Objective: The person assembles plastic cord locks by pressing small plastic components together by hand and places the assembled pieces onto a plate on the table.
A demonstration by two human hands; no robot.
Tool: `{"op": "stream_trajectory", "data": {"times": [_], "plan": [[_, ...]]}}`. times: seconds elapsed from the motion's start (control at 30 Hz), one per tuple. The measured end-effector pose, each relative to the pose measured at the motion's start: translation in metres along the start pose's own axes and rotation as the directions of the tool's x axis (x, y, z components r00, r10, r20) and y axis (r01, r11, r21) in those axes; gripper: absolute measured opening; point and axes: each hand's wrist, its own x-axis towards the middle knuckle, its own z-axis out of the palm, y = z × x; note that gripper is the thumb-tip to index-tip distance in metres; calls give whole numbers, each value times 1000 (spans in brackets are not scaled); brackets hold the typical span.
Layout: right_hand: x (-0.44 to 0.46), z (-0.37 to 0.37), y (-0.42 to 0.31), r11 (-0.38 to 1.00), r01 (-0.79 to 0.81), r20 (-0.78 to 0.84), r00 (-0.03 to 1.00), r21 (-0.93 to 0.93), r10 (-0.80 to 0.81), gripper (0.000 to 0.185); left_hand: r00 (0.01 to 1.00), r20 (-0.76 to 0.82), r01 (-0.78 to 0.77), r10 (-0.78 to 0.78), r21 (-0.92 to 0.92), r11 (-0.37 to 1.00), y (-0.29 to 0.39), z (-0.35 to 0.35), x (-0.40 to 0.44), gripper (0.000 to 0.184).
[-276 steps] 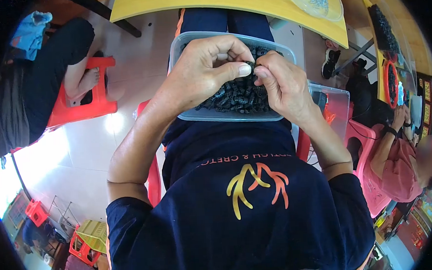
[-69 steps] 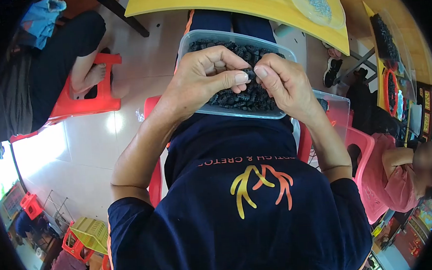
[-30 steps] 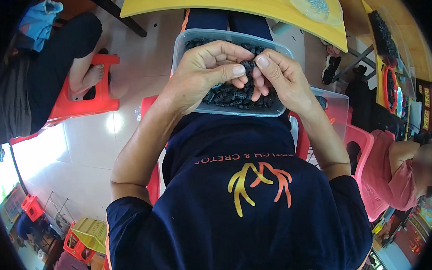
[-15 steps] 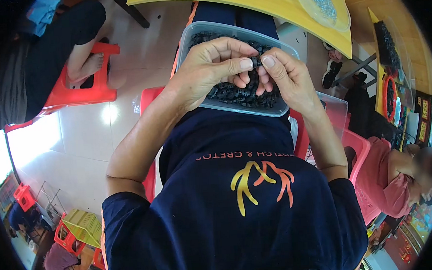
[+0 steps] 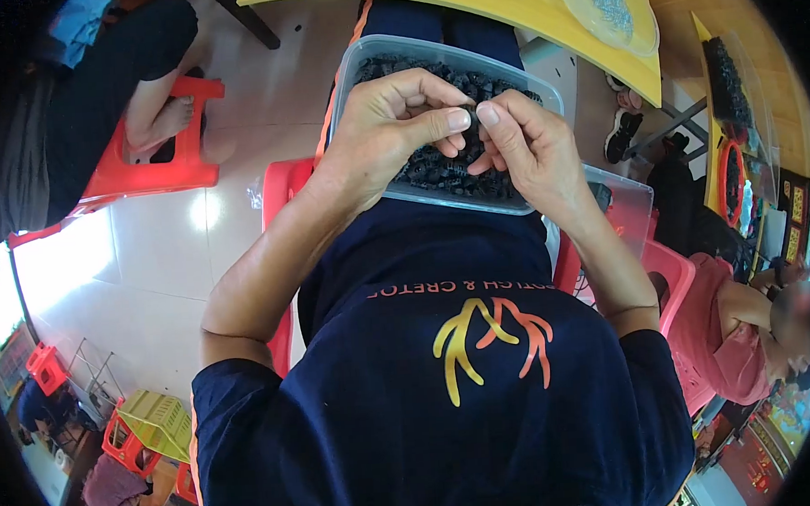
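My left hand [image 5: 385, 130] is closed in a pinch, thumb and forefinger on a small black plastic piece [image 5: 473, 117]. From the other side my right hand [image 5: 532, 150] pinches the same piece between thumb and fingertips. Most of the piece is hidden by the fingers, so its exact kind cannot be made out. Both hands are above a clear plastic tub [image 5: 350, 77] that rests on my lap. Many small black plastic pieces [image 5: 447, 173] fill the tub beneath my fingers.
A yellow table edge [image 5: 493, 6] lies ahead, with a clear dish [image 5: 627, 35] of small bluish bits. At right are a tray of black pieces [image 5: 728, 80] and a seated person in pink [image 5: 725, 328]. Another person sits at left by a red stool [image 5: 149, 175].
Both hands have shifted slightly, and my right hand has moved a little left, its fingertips closer to the left ones. The black piece stays between them.
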Motion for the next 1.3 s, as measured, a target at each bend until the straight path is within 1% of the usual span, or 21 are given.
{"op": "stream_trajectory", "data": {"times": [0.1,0.2,0.27,0.4,0.5,0.53,0.6,0.63,0.67,0.7,0.73,0.77,0.87,0.9,0.93,1.03,1.1,1.13,1.2,1.23,1.3], "plan": [[-1,2,-11,989,8,-59,998,-145,-17,27,999,-33,-22,21,-21,1000,-4,4,0,13],[-1,3,-1,946,109,-87,986,-304,-141,28,999,-49,-19,19,-4,1000,-6,6,0,13],[1,3,1,944,124,-88,983,-305,-158,28,999,-51,-12,13,20,1000,-6,5,0,14],[1,1,4,931,174,-69,976,-321,-206,29,994,-6,110,-111,-100,989,-3,2,0,13],[-3,0,-1,979,91,-20,995,-183,-96,31,983,36,181,-178,-119,976,1,-2,-1,13],[-3,-3,-1,999,-4,46,999,-50,6,31,982,50,188,-184,-104,977,2,-2,-2,13],[-1,-14,-4,958,-214,206,963,192,173,33,982,79,176,-171,-66,982,3,-3,-4,13],[-1,-21,-7,942,-261,276,941,211,198,35,985,94,152,-147,-43,987,4,-2,-4,13],[-1,-23,-3,914,-283,306,933,291,191,36,986,113,127,-124,-22,992,5,0,-4,14],[-2,-24,4,879,-306,334,925,367,182,36,978,126,169,-164,-29,985,9,1,-5,15],[-3,-25,11,836,-329,362,917,439,170,37,981,116,156,-153,-13,988,10,3,-6,15],[-5,-26,15,829,-348,380,907,437,181,42,984,104,144,-143,3,990,9,4,-7,15],[-7,-19,17,845,-305,348,925,440,153,52,990,114,76,-87,98,992,1,2,-6,16],[-8,-19,18,844,-309,376,916,439,140,59,992,102,58,-72,128,990,0,2,-6,16],[-9,-17,19,828,-297,379,919,475,112,59,995,89,39,-54,158,987,0,3,-6,17],[-13,-12,21,767,-258,363,931,587,36,57,990,143,-26,6,141,990,1,2,-3,19],[-13,-8,24,711,-230,323,946,664,5,55,988,138,-93,63,228,969,5,5,-1,22],[-12,-8,22,661,-251,309,950,707,30,54,986,137,-128,93,271,954,8,7,-1,23],[-11,-8,19,547,-284,286,954,787,84,52,965,159,-258,211,397,881,15,14,-1,25],[-11,-10,25,516,-278,287,956,811,63,51,948,174,-317,266,455,832,16,17,-1,26],[-12,-8,26,405,-335,324,941,851,98,52,928,181,-372,326,519,770,15,19,0,28]]}}
